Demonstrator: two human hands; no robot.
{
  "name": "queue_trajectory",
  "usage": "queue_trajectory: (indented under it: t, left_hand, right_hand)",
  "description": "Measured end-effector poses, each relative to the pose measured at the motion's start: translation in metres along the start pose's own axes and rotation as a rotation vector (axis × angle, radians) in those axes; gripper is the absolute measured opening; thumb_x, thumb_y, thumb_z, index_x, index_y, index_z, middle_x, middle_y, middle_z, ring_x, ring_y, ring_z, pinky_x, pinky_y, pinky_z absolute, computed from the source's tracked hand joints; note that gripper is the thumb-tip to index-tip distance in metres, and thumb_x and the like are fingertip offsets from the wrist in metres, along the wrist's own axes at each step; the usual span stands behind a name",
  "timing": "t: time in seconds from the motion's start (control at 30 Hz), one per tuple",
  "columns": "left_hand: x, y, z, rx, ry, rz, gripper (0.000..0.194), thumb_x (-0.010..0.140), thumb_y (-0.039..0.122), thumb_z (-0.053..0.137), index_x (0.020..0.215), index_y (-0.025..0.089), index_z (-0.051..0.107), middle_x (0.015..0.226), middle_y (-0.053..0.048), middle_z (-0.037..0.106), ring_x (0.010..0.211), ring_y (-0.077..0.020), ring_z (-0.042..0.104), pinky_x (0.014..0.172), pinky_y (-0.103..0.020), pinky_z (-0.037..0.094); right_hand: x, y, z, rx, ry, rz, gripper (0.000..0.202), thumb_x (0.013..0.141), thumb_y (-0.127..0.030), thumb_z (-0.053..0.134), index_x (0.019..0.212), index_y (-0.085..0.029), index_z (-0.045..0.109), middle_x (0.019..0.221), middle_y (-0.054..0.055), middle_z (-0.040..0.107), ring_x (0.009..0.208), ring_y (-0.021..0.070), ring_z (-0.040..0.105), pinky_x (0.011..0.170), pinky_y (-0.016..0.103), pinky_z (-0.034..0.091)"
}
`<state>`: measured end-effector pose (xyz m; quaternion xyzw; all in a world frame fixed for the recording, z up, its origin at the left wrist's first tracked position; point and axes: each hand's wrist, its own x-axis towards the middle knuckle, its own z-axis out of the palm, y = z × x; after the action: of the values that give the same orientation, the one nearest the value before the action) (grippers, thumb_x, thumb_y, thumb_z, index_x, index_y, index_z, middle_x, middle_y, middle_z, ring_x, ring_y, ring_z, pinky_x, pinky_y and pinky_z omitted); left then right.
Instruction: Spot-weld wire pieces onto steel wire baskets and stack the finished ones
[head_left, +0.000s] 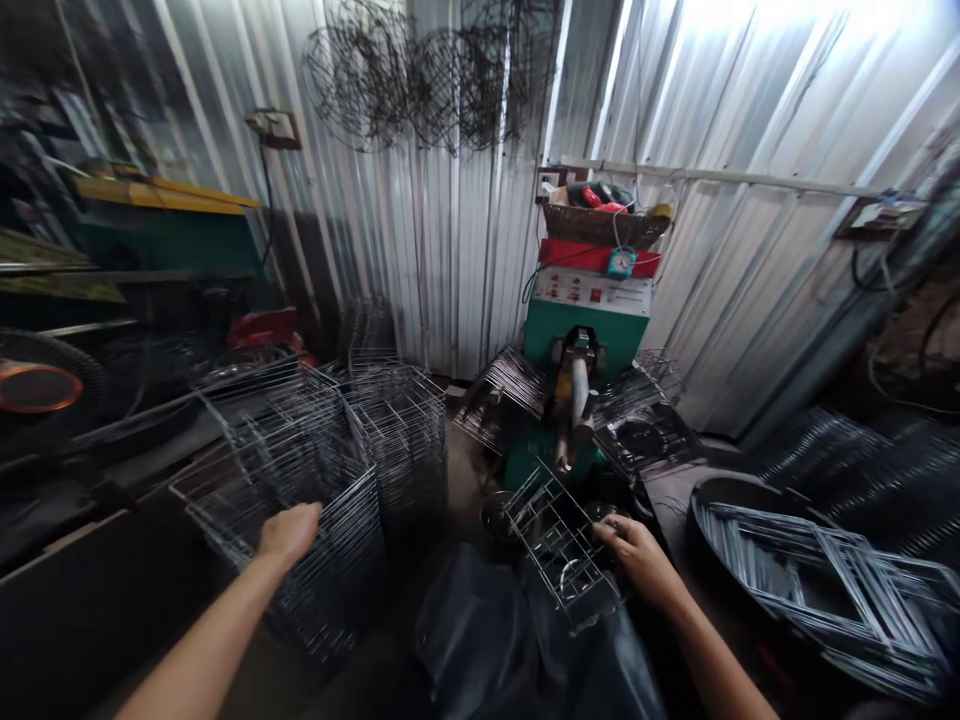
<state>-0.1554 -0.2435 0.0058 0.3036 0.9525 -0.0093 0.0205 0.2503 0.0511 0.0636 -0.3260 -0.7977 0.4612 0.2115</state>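
My left hand (291, 535) is closed at the front edge of a tall stack of nested wire baskets (341, 520), its fingers curled on the rim of a wire basket (255, 455) at the top. The fingertips are partly hidden. My right hand (634, 555) pinches the right side of a small wire rack (559, 545), which is tilted above my dark-clad lap (487, 630). A ring shows in the lower part of this rack. Beyond it stands a green spot-welding machine (581, 320), its electrode arms (576, 400) pointing towards me.
Another wire basket stack (401, 430) stands behind the left one. Wire racks (502, 395) lie left of the machine, and more wire pieces (641, 420) lie right of it. A round black tub (705, 540) at right holds rectangular wire frames (832, 580). A corrugated metal wall (442, 240) closes the back.
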Motion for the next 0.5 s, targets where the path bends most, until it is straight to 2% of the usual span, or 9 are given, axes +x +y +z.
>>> queue_trajectory:
  t: [0.13,0.23,0.33,0.43,0.5]
  left_hand:
    - [0.004,-0.012,0.003,-0.023,0.032,-0.013,0.033,0.083,0.009,0.04,0.09,0.013,0.072,0.098,-0.021,0.072,0.088,-0.032,0.071,0.075,-0.04,0.051]
    - [0.005,-0.018,0.007,-0.078,0.035,-0.004,0.037,0.081,0.01,0.036,0.086,0.015,0.072,0.097,-0.022,0.072,0.089,-0.0333,0.072,0.078,-0.043,0.051]
    - [0.007,-0.021,0.012,-0.169,0.031,-0.005,0.032,0.078,0.011,0.04,0.078,0.018,0.071,0.095,-0.02,0.074,0.088,-0.0345,0.071,0.081,-0.047,0.051]
    - [0.009,-0.024,0.012,-0.295,0.042,-0.034,0.024,0.076,0.017,0.045,0.066,0.018,0.066,0.086,-0.019,0.073,0.09,-0.0384,0.069,0.088,-0.058,0.047]
    - [0.008,-0.024,0.012,-0.4,0.063,-0.058,0.025,0.079,0.025,0.047,0.06,0.018,0.062,0.079,-0.018,0.07,0.096,-0.0433,0.066,0.095,-0.072,0.038]
  right_hand:
    - [-0.017,-0.001,-0.006,-0.061,0.008,-0.003,0.044,0.077,-0.061,0.055,0.062,-0.021,0.049,0.061,-0.002,0.046,0.062,0.014,0.044,0.061,0.026,0.04]
    - [-0.024,0.001,-0.003,-0.077,0.023,0.003,0.044,0.078,-0.062,0.054,0.063,-0.02,0.05,0.061,-0.002,0.046,0.062,0.0143,0.044,0.061,0.026,0.04]
    - [-0.03,0.0,0.004,-0.066,0.045,-0.004,0.045,0.078,-0.063,0.053,0.063,-0.021,0.049,0.06,-0.003,0.043,0.06,0.0135,0.041,0.059,0.026,0.038]
    - [-0.039,-0.005,0.011,-0.041,0.056,-0.011,0.046,0.079,-0.062,0.055,0.062,-0.021,0.047,0.059,-0.003,0.04,0.059,0.0125,0.038,0.057,0.026,0.035]
    - [-0.049,-0.01,0.015,-0.011,0.064,-0.021,0.046,0.08,-0.061,0.056,0.062,-0.02,0.049,0.059,-0.003,0.04,0.059,0.0121,0.037,0.057,0.025,0.034]
